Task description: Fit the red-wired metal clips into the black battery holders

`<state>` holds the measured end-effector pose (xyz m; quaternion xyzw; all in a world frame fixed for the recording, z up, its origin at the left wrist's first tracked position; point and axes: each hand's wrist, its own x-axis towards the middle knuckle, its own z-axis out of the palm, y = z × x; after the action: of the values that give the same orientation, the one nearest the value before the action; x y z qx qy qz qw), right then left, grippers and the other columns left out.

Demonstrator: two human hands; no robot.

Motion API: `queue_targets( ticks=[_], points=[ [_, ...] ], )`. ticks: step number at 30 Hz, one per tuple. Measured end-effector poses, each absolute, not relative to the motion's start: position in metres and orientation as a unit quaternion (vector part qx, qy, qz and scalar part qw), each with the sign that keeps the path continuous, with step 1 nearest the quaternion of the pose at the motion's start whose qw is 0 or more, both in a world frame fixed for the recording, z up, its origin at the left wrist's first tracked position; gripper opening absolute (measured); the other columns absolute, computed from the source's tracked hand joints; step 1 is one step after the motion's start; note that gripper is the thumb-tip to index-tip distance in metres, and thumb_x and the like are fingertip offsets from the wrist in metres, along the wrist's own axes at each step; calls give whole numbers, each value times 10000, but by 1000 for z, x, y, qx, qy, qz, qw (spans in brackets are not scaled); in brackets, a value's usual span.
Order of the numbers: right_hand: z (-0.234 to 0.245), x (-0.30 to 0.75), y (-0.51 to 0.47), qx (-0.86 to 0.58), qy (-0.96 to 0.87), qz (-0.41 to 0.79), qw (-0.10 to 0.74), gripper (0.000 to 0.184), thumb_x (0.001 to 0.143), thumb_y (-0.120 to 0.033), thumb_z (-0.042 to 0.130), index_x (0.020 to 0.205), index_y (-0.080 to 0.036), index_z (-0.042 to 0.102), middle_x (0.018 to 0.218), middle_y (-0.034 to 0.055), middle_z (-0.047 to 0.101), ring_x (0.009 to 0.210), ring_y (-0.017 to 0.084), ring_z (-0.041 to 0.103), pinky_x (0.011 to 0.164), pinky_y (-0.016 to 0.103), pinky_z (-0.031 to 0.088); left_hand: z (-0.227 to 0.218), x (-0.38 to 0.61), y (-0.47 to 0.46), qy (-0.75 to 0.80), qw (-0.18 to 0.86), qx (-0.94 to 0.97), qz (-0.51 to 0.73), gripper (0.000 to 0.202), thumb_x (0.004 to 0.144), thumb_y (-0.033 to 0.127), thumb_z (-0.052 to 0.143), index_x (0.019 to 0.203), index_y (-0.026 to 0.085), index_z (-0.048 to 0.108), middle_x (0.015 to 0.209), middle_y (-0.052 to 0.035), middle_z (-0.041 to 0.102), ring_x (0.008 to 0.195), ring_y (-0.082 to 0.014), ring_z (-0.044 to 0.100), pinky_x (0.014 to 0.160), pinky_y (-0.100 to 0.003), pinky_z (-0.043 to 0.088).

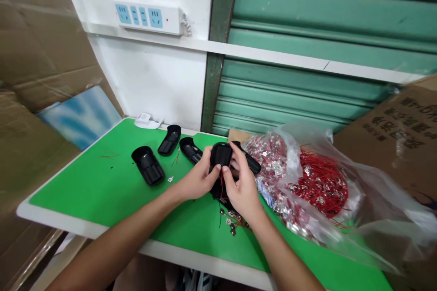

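Note:
Both hands grip one black plastic housing (221, 153) above the table, with a red wire hanging from its lower side. My left hand (204, 175) is closed on its left edge, thumb at the bottom. On the opposite edge, my right hand (239, 181) pinches it, thumb also low. Just behind the hands lie a black shell (190, 149) and a further dark shell (251, 162), both partly covered. Under the hands are more black parts, mostly hidden, and small metal contacts (229, 221) with wires.
Two black shells (148, 166) (170, 140) lie on the green table (102, 191). A clear plastic bag (297, 159) of red wires and metal contacts stands at the right. Cardboard boxes (392, 122) flank the table. A power strip (146, 16) hangs on the wall behind.

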<state>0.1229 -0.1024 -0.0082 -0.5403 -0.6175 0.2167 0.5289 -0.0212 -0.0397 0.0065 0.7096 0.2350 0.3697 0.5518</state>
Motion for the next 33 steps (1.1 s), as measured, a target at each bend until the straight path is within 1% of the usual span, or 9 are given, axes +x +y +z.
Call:
queue_targets(
  ticks=[7, 9, 12, 14, 16, 20, 25, 30, 33],
  points=[
    [-10, 116, -104, -553, -611, 183, 535, 546, 1018, -245, 472, 1556, -269, 384, 1538, 118, 513, 1379, 264, 546, 1156, 486, 460, 6, -17, -45, 249, 528, 708, 396, 376, 952, 285, 566, 1265, 167, 395, 1247, -126, 547, 1223, -257, 516, 1123, -374, 385],
    [-10, 115, -104, -553, -602, 193, 543, 549, 1011, -236, 478, 1551, -264, 389, 1515, 125, 536, 1347, 267, 575, 1124, 480, 491, 6, -16, -46, 252, 527, 706, 401, 410, 924, 260, 596, 1272, 169, 401, 1244, -123, 554, 1234, -263, 505, 1129, -373, 372],
    [-7, 115, -102, -541, -588, 229, 557, 553, 996, -213, 489, 1539, -260, 398, 1451, 137, 586, 1270, 253, 634, 992, 406, 584, 8, -17, -46, 260, 541, 692, 402, 414, 889, 231, 618, 1250, 168, 425, 1210, -106, 554, 1211, -260, 502, 1119, -372, 372],
    [-2, 116, -102, -526, -589, 256, 557, 557, 982, -198, 498, 1527, -267, 409, 1415, 133, 610, 1234, 239, 655, 940, 373, 606, 10, -18, -44, 266, 578, 663, 394, 359, 883, 238, 615, 1200, 175, 459, 1165, -77, 550, 1177, -250, 511, 1104, -372, 383],
    [4, 118, -103, -514, -588, 279, 559, 560, 963, -194, 518, 1508, -280, 425, 1400, 122, 619, 1232, 234, 654, 976, 393, 594, 13, -20, -41, 265, 619, 633, 384, 318, 899, 266, 609, 1174, 186, 472, 1126, -53, 546, 1146, -242, 525, 1078, -379, 403],
    [13, 127, -104, -471, -536, 321, 623, 547, 932, -257, 566, 1463, -310, 441, 1463, 111, 575, 1325, 261, 591, 1044, 465, 557, 18, -23, -40, 241, 650, 605, 391, 409, 903, 344, 667, 1216, 200, 445, 1158, -57, 555, 1177, -254, 539, 1062, -395, 420],
    [9, 140, -96, -437, -459, 350, 689, 557, 928, -340, 540, 1465, -311, 397, 1394, 130, 580, 1230, 261, 632, 881, 421, 616, 29, -29, -56, 215, 652, 619, 381, 476, 911, 413, 684, 1237, 187, 422, 1202, -100, 576, 1173, -251, 569, 1053, -390, 431],
    [0, 146, -89, -457, -462, 341, 679, 553, 945, -371, 543, 1469, -303, 381, 1271, 105, 623, 1062, 214, 680, 725, 307, 608, 39, -37, -76, 242, 647, 605, 395, 486, 889, 407, 702, 1245, 190, 452, 1191, -106, 577, 1161, -259, 570, 1041, -398, 433],
    [-2, 149, -87, -462, -490, 324, 664, 552, 970, -407, 533, 1488, -301, 375, 1184, 91, 653, 926, 189, 704, 634, 268, 582, 41, -62, -98, 254, 696, 547, 389, 558, 818, 352, 722, 1298, 207, 478, 1150, -89, 609, 1140, -263, 585, 1003, -384, 449]
  ],
)
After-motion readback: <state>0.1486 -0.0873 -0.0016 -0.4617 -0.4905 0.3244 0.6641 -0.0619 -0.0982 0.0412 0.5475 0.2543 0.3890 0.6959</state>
